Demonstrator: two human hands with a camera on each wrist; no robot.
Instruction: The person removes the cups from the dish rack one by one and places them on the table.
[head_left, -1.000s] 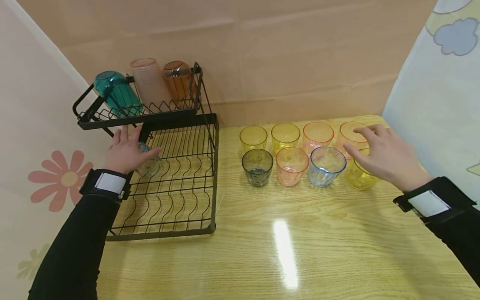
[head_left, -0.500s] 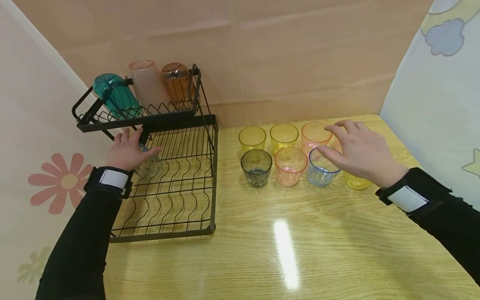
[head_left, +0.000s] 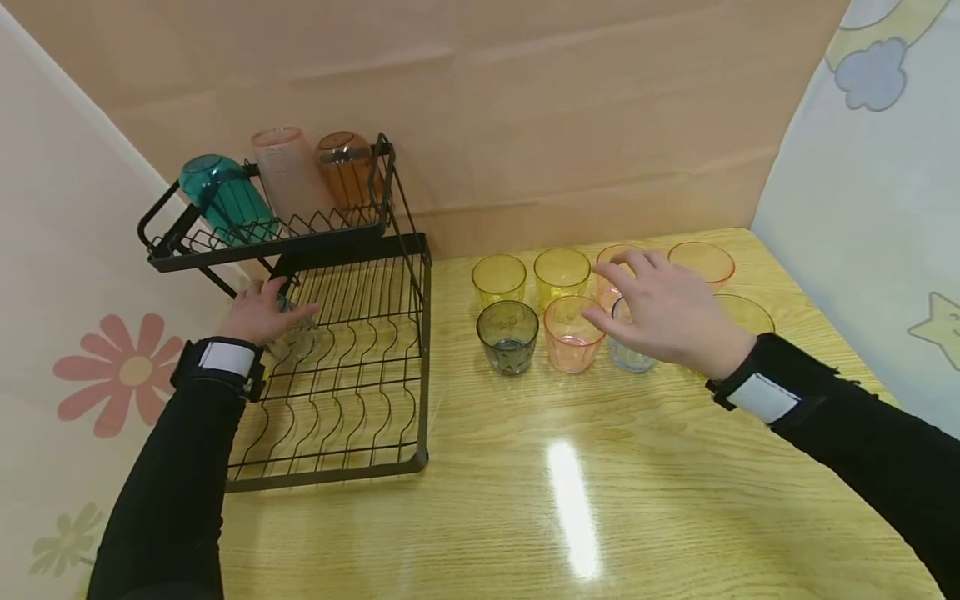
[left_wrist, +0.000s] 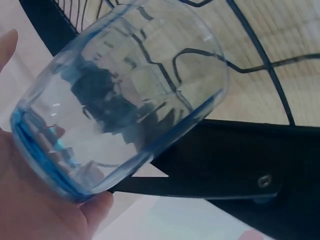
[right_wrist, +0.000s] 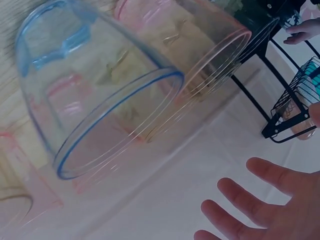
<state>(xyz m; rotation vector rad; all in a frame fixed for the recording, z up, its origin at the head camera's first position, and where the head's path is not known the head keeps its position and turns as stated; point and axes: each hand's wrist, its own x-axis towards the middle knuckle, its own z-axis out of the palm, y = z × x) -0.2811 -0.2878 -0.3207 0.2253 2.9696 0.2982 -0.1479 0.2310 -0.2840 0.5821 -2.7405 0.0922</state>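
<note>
In the head view my left hand is at the left side of a black dish rack, fingers forward and thumb out to the right. Beside and under it sits a clear glass in the lower tier. The left wrist view shows this glass with its blue-tinted end near my palm; whether they touch I cannot tell. My right hand, fingers spread and slightly bent, hovers over the rows of tumblers. Nearest is a blue-rimmed tumbler, partly hidden by it. In the right wrist view, the hand is apart from that tumbler.
The dish rack has a raised tier holding a teal glass, a pink glass and an amber glass. Yellow tumblers, pink tumblers and a grey tumbler stand on the wooden table.
My right hand has moved left, from over the rightmost tumblers to over the blue-rimmed one. The left hand has stayed by the glass in the rack, almost still.
</note>
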